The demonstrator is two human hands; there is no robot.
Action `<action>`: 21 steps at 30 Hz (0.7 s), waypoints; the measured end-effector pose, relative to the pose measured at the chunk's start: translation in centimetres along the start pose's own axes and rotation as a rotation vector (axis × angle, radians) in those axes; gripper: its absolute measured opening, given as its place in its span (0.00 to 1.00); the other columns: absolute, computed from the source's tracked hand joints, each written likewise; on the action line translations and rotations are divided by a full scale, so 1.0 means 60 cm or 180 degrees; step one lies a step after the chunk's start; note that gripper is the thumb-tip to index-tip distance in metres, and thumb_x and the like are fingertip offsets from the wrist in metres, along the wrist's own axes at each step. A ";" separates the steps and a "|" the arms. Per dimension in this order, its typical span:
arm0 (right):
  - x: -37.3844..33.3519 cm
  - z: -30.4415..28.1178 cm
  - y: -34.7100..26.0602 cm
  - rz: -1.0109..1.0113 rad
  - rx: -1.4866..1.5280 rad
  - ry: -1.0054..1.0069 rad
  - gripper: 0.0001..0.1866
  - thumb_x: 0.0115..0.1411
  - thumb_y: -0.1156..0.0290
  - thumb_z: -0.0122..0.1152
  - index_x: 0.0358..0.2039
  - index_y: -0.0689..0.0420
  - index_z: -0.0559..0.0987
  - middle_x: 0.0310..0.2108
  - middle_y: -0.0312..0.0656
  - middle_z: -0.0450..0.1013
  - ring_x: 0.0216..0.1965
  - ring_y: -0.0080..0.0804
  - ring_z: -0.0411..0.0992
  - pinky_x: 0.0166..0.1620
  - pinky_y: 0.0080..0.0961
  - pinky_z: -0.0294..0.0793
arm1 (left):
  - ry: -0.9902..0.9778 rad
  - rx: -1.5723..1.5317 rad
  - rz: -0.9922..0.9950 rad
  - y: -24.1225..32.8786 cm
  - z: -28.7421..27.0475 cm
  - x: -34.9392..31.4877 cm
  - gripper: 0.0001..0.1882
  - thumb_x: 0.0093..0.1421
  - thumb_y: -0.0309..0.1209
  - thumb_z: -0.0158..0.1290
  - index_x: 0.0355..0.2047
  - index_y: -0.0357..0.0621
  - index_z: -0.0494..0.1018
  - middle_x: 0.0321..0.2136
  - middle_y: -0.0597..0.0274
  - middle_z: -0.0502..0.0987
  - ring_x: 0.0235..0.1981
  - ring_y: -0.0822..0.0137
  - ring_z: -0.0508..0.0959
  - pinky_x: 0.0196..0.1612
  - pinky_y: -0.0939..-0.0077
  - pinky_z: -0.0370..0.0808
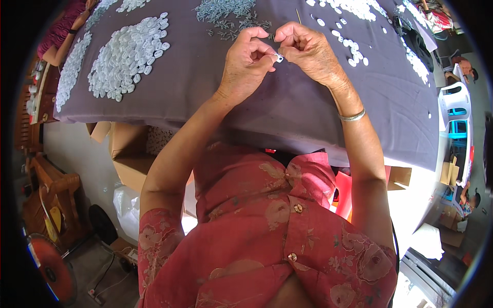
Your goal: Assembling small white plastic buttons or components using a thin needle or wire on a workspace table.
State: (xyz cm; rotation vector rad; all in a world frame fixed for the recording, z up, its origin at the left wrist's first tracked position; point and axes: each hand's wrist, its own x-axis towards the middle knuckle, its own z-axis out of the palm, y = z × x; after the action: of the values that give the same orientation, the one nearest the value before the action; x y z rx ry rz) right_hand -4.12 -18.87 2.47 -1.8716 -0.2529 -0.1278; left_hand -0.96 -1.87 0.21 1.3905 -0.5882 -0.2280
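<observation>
My left hand is closed in a pinch above the table, with a small white plastic piece at its thumb and fingertips. Close beside it, my right hand has its thumb and fingers pressed together near the same piece. What those right fingers hold is hidden. A thin brass-coloured rod shows just beyond the right knuckles; I cannot tell whether it is gripped or lying on the cloth. Beyond both hands lies a pile of small grey-blue pieces.
A dark cloth covers the table. White oval pieces are heaped on the left, and more loose ones are scattered at the right. Another person's arm is at the far left. A cardboard box stands below the table edge.
</observation>
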 end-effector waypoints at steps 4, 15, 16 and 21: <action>0.000 0.002 -0.001 0.0043 0.0018 0.0075 0.10 0.53 0.84 0.54 0.37 0.58 0.74 0.24 0.27 0.67 0.27 0.11 0.64 0.32 0.11 0.65 | 0.0000 -0.0050 -0.0057 0.003 0.000 -0.001 0.21 0.53 0.18 0.52 0.47 0.35 0.59 0.27 0.63 0.74 0.26 0.77 0.73 0.32 0.80 0.76; -0.003 -0.009 -0.022 0.0288 -0.0174 0.0208 0.06 0.55 0.75 0.55 0.35 0.58 0.75 0.24 0.31 0.71 0.24 0.14 0.64 0.28 0.14 0.65 | 0.0121 -0.0045 0.0042 0.004 -0.003 0.004 0.22 0.52 0.19 0.53 0.47 0.33 0.59 0.26 0.61 0.75 0.25 0.77 0.73 0.29 0.84 0.74; -0.006 -0.013 -0.028 0.0453 -0.0132 0.0129 0.06 0.55 0.75 0.55 0.34 0.58 0.76 0.24 0.30 0.71 0.23 0.14 0.63 0.27 0.14 0.64 | 0.0175 0.0014 -0.0008 0.007 -0.003 0.004 0.22 0.52 0.19 0.53 0.47 0.34 0.59 0.26 0.61 0.75 0.25 0.78 0.73 0.29 0.83 0.74; -0.017 -0.016 -0.019 0.0531 -0.0140 -0.0164 0.05 0.55 0.74 0.56 0.33 0.58 0.77 0.22 0.30 0.71 0.19 0.12 0.61 0.21 0.11 0.61 | 0.0197 -0.0126 0.0140 -0.008 -0.001 0.007 0.21 0.53 0.18 0.53 0.47 0.33 0.59 0.28 0.61 0.75 0.27 0.77 0.74 0.30 0.84 0.74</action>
State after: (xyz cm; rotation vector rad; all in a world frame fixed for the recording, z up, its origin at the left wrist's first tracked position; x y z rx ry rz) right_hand -5.32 -19.58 3.59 -1.9330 -0.1292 0.0290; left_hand -0.51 -2.11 -0.13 1.3405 -0.5596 -0.1600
